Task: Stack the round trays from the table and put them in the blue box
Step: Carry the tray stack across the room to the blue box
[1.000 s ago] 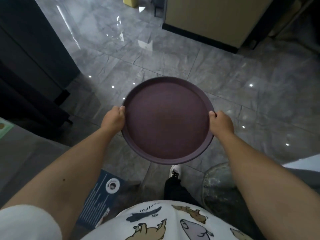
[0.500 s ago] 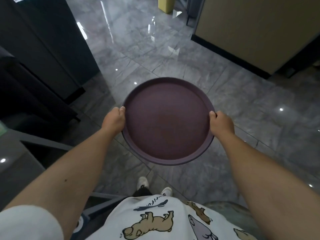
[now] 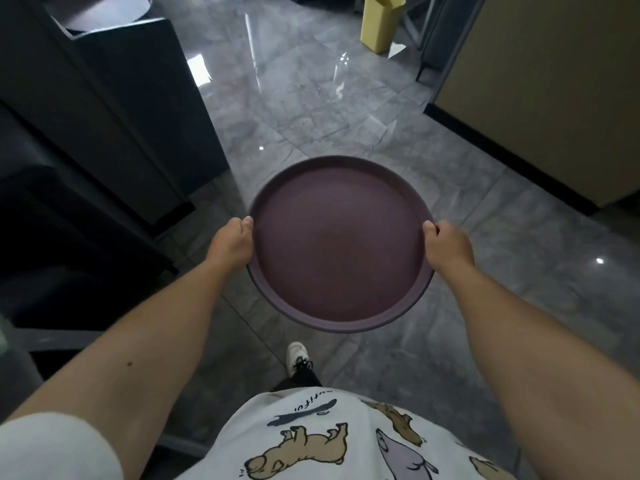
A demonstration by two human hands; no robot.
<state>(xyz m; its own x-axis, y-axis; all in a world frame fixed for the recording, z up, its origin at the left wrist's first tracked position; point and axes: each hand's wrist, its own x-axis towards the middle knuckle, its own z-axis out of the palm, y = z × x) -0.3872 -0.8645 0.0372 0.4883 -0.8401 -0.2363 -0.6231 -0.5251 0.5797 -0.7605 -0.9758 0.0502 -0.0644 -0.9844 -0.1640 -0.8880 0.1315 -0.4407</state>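
- Head view: round tray (image 3: 341, 251) held level above grey tiled floor (image 3: 311, 109).
- Left hand (image 3: 231, 244) fingers closed on left rim.
- Right hand (image 3: 448, 245) fingers closed on right rim.

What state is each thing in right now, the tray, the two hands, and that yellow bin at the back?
Round tray: held level above the floor, nothing on it; whether more trays are stacked beneath cannot be told.
Left hand: closed on the tray's left rim.
Right hand: closed on the tray's right rim.
Yellow bin: upright on the floor, top open.
Blue box: not in view.
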